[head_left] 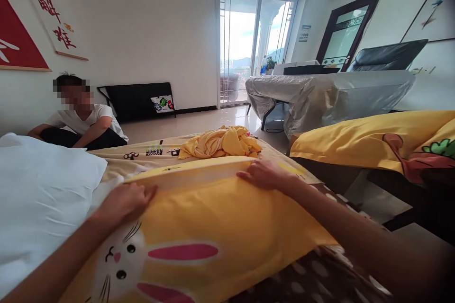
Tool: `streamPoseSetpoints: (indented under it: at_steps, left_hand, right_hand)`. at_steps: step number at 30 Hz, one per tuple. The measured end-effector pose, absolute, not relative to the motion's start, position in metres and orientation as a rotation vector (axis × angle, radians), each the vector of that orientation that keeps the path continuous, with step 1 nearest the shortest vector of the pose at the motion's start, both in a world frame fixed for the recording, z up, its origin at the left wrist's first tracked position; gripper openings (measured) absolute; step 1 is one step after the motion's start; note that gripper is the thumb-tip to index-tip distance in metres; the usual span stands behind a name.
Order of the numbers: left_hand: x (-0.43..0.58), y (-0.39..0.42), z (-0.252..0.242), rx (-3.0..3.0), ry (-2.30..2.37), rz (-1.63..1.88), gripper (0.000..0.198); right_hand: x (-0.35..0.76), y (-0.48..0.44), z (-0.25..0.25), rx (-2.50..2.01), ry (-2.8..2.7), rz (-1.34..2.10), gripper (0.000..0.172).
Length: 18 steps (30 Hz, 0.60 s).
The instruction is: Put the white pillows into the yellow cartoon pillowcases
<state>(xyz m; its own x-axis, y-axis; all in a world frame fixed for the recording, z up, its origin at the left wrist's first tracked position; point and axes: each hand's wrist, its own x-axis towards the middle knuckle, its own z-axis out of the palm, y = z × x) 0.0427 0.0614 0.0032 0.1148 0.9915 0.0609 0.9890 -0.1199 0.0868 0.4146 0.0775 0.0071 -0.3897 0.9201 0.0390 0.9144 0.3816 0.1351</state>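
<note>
A yellow pillowcase (pixel 213 215) with a white rabbit print and pink ears spreads in front of me. Its far edge is lifted, and a paler inner strip shows along the opening. My left hand (pixel 124 201) is closed on the left part of that edge. Farther right, my right hand (pixel 265 173) pinches the same edge, fingers bent over the cloth. At the left lies a white pillow (pixel 46 203), close to my left forearm and apart from both hands. Whether anything is inside the pillowcase cannot be seen.
Crumpled yellow cloth (pixel 223 142) lies on the patterned bed sheet (pixel 142 152) beyond the pillowcase. Another yellow pillow (pixel 355 139) with a carrot print is at the right. A person (pixel 83 118) sits at the far left. A plastic-covered table (pixel 320 97) stands by the glass door.
</note>
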Motion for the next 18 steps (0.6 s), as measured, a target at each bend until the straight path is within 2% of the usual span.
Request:
streamPoseSetpoints:
  at_steps: [1,3,6,9,12,16,18]
  left_hand:
    - [0.048,0.06,-0.016,2.359,2.04,-0.087,0.059]
    - [0.058,0.056,-0.044,2.43,1.992,-0.363,0.06]
    - [0.065,0.052,-0.058,2.457,1.98,-0.395,0.063]
    - [0.062,0.054,-0.049,2.454,1.976,-0.408,0.07]
    - [0.057,0.051,-0.033,2.487,1.987,-0.486,0.067]
    - [0.058,0.034,-0.008,2.506,1.978,-0.612,0.051]
    - [0.069,0.026,0.003,2.555,2.02,-0.565,0.043]
  right_hand:
    - [0.409,0.08,-0.012,1.707,2.553,0.082,0.073]
    - [0.399,0.083,-0.044,1.704,2.484,-0.082,0.078]
    - [0.394,0.082,-0.066,1.711,2.445,-0.129,0.081]
    - [0.398,0.078,-0.059,1.69,2.472,-0.084,0.077]
    - [0.406,0.074,-0.044,1.635,2.567,0.097,0.069]
    - [0.41,0.065,-0.02,1.546,2.638,0.4,0.052]
    - [0.401,0.059,-0.008,1.482,2.678,0.524,0.04]
